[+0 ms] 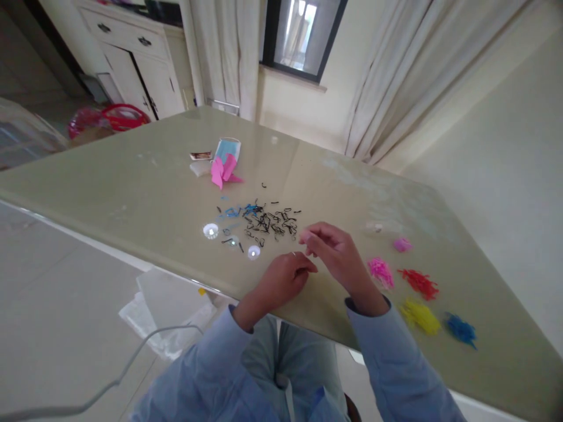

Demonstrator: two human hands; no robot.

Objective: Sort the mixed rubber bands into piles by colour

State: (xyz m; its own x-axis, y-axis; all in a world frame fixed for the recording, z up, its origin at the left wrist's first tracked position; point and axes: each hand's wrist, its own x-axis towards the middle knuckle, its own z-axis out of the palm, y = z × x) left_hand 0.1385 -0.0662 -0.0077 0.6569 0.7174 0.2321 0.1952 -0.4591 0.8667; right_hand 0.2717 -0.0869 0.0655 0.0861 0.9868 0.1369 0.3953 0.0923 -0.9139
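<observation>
Near the table's front edge, my left hand (284, 280) rests low with its fingers curled together. Close beside it, my right hand (333, 251) is pinched, thumb against fingertips. Anything in either hand is too small or hidden to make out. A scattered pile of small black bands (268, 223) lies just beyond and left of my fingers, with some blue bands (237, 211) at its left side. To the right of my right hand are heaps of small pink bands (380, 272), red bands (420, 283), yellow bands (421, 316) and blue bands (461, 329).
A blue face mask (227, 150), bright pink pieces (224, 170) and a small white packet (200, 169) lie farther back on the table (153, 193). A small pink clump (402, 244) sits at the right. A grey cable (127, 369) runs at the lower left.
</observation>
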